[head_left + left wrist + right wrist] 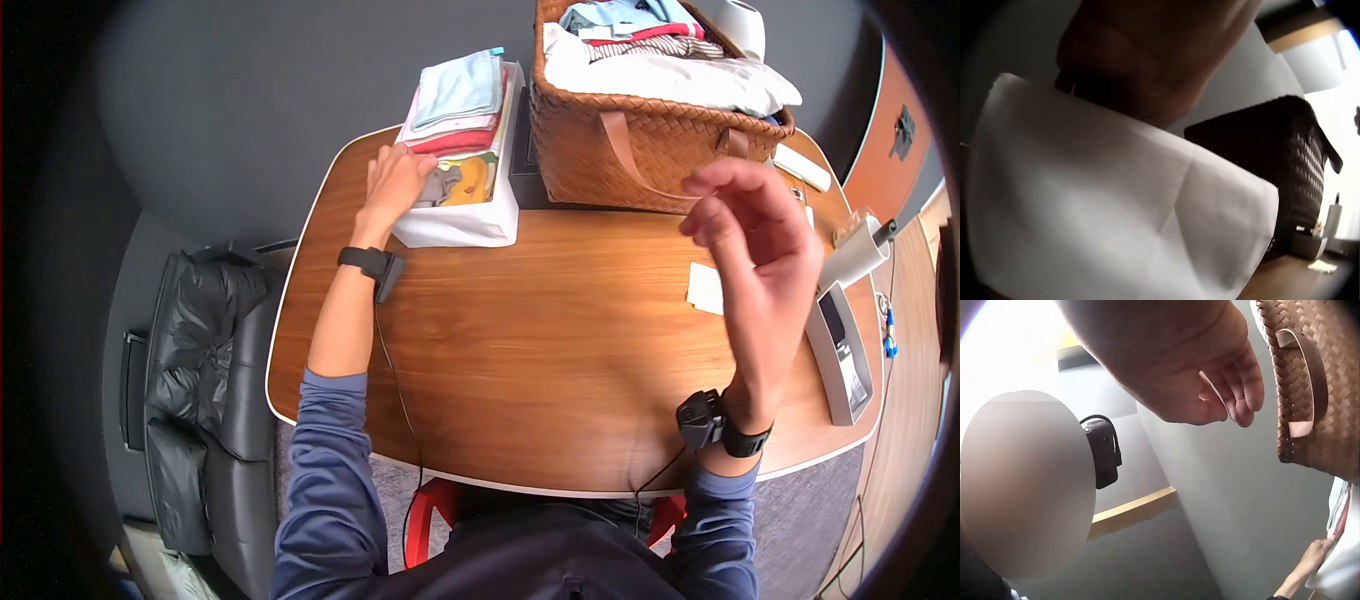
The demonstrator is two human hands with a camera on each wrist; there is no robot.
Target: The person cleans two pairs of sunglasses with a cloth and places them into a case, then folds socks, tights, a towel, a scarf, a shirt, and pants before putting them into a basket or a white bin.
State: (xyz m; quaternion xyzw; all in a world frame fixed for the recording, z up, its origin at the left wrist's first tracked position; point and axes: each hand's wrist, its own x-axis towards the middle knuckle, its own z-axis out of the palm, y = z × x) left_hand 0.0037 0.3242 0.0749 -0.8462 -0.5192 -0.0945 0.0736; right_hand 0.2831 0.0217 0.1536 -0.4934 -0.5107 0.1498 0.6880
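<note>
Our left hand point(395, 180) rests flat on the folded clothes point(460, 110), fingertips hidden in the white box point(455, 225); our right hand point(760, 235) hovers, loosely curled, empty.

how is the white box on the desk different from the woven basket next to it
The white box has smooth, plain, low walls; the woven basket is brown, plaited, taller and wider, with a strap handle. The box holds clothes in a neat flat stack; the basket's clothes lie in a looser heap. The left hand rests on the box's stack, while the right hand hangs in the air before the basket, holding nothing. Both stand on the wooden desk holding clothes.
</note>
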